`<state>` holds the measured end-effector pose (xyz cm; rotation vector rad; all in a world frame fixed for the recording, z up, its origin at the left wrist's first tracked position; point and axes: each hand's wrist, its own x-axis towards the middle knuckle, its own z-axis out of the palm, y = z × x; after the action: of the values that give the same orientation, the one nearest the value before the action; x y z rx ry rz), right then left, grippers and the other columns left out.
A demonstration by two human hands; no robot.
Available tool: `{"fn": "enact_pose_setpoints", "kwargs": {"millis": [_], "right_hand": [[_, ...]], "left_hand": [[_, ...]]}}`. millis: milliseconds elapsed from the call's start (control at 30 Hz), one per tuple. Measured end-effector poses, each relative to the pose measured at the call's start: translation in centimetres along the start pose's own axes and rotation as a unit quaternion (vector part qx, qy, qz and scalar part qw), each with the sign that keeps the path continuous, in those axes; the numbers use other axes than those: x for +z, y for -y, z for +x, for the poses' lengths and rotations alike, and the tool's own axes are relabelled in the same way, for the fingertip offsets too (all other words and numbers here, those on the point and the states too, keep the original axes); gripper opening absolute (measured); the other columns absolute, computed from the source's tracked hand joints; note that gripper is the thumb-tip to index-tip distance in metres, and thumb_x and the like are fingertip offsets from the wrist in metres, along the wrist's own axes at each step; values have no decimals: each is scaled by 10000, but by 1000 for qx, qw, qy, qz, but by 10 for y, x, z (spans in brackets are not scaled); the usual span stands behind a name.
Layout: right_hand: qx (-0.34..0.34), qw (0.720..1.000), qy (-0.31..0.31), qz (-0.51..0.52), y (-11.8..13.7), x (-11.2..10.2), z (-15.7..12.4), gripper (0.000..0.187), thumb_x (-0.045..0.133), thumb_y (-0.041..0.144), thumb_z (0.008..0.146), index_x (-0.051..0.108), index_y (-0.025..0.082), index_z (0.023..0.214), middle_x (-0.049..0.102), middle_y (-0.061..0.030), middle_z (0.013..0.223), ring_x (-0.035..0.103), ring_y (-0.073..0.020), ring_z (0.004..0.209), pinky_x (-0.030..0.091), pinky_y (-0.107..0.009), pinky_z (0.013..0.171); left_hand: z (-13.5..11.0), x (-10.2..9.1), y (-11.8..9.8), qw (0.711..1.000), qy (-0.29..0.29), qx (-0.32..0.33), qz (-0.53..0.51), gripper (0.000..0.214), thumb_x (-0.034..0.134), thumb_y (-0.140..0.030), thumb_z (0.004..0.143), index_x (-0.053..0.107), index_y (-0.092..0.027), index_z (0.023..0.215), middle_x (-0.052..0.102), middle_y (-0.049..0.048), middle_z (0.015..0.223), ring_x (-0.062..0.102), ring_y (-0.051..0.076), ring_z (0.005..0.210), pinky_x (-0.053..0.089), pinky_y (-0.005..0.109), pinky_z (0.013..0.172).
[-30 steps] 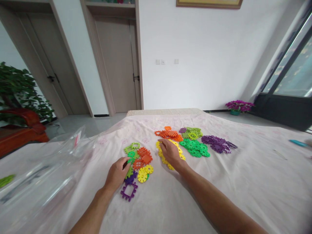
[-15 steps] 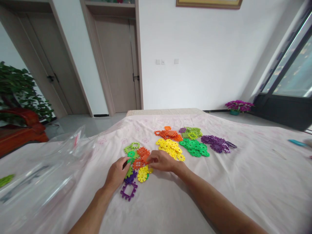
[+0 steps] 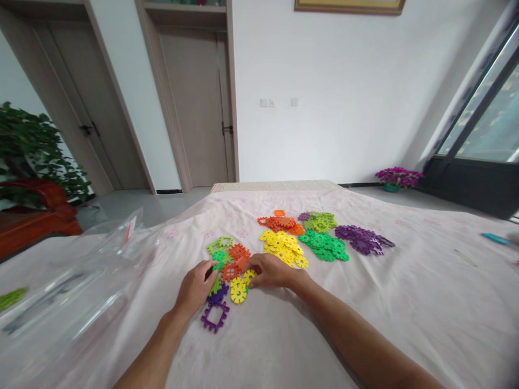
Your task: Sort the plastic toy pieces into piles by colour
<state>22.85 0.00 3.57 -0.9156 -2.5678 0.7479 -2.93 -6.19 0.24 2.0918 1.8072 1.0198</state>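
Note:
My right hand [image 3: 270, 271] pinches a yellow snowflake disc [image 3: 248, 276] at the right side of a small mixed heap. Beside it lie more yellow discs [image 3: 238, 292] with a bit of green under them. At the heap's left edge rests my left hand [image 3: 197, 285], thumb and fingers apart, its fingertips beside the green discs [image 3: 219, 258]. Orange square pieces [image 3: 239, 252] and an orange window piece [image 3: 230, 272] form the middle of the heap. Nearer to me are a dark purple piece [image 3: 219, 293] and a purple square frame [image 3: 215, 317].
Sorted piles lie beyond: orange [image 3: 281, 223], yellow [image 3: 281, 247], green [image 3: 324, 247], light green [image 3: 320, 220] and purple [image 3: 360, 239]. Clear plastic bags [image 3: 68, 302] cover the left of the pink-white cloth [image 3: 284, 346]. Another person's hand [image 3: 514, 237] is at the right edge by a blue object [image 3: 497, 238].
The yellow disc at my right fingertips has shifted slightly up, and more of it shows beside the other yellow discs. My left hand has stayed in place.

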Motion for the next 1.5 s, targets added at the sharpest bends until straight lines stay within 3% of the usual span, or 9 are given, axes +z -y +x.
{"fn": "enact_pose_setpoints", "kwargs": {"millis": [133, 300, 500, 700, 800, 967, 1100, 1267, 1500], "right_hand": [[11, 999, -27, 43, -3, 2, 0, 152, 701, 259, 774, 684, 180, 902, 591, 45, 708, 501, -86, 610, 332, -188, 545], [16, 989, -149, 6, -2, -3, 1, 130, 570, 222, 858, 693, 187, 887, 671, -10, 810, 580, -127, 712, 397, -216, 645], [104, 938, -321, -76, -17, -20, -2, 190, 504, 270, 904, 679, 211, 860, 687, -28, 833, 602, -158, 757, 411, -248, 683], [142, 899, -388, -144, -35, -33, -8, 207, 505, 282, 927, 701, 219, 940, 681, -62, 998, 583, -197, 962, 411, -315, 865], [98, 923, -354, -117, -31, -29, -7, 194, 518, 258, 923, 703, 202, 933, 685, -61, 980, 591, -189, 955, 419, -306, 863], [19, 980, -192, -45, -3, -10, -2, 164, 549, 235, 902, 708, 201, 884, 690, -26, 870, 611, -139, 802, 424, -233, 728], [6, 994, -94, -49, 15, 5, -2, 163, 657, 363, 839, 708, 214, 881, 682, 3, 831, 588, -119, 711, 377, -214, 627], [-27, 994, -62, -91, 20, 9, -4, 306, 770, 447, 716, 713, 239, 932, 695, -1, 912, 594, -162, 848, 394, -237, 720], [-62, 994, -44, -79, 18, 11, -3, 248, 746, 398, 764, 718, 244, 956, 687, 7, 912, 587, -149, 843, 391, -227, 719]], "left_hand": [[0, 0, -1, 1000, 0, 2, 0, 284, 458, -332, 888, 650, -202, 1052, 708, 63, 1059, 654, 193, 980, 472, 302, 894], [0, 0, 0, 1000, 2, -1, -2, 282, 459, -331, 889, 650, -206, 1055, 706, 69, 1065, 653, 199, 977, 472, 315, 901], [0, 0, 0, 1000, -2, -5, -8, 280, 474, -329, 878, 664, -208, 1044, 714, 62, 1062, 658, 200, 984, 481, 308, 896], [0, 0, -2, 1000, -2, -6, -6, 291, 473, -329, 875, 671, -205, 1050, 715, 62, 1062, 660, 200, 986, 480, 309, 899], [0, -1, -2, 1000, 0, -6, -5, 295, 465, -328, 879, 664, -202, 1056, 712, 67, 1070, 654, 200, 996, 475, 308, 902], [0, -1, -2, 1000, 2, -7, -4, 290, 466, -334, 879, 660, -204, 1050, 712, 66, 1054, 657, 202, 976, 476, 309, 890], [0, -2, -3, 1000, 2, -2, -5, 281, 459, -331, 886, 654, -206, 1043, 708, 67, 1044, 655, 200, 966, 475, 307, 888], [0, -1, -2, 1000, 7, -4, -2, 270, 455, -321, 888, 651, -211, 1038, 706, 66, 1037, 653, 198, 954, 476, 310, 885], [0, 0, -2, 1000, 3, -3, 0, 273, 458, -328, 887, 657, -212, 1033, 712, 65, 1029, 655, 197, 948, 476, 302, 875]]}}
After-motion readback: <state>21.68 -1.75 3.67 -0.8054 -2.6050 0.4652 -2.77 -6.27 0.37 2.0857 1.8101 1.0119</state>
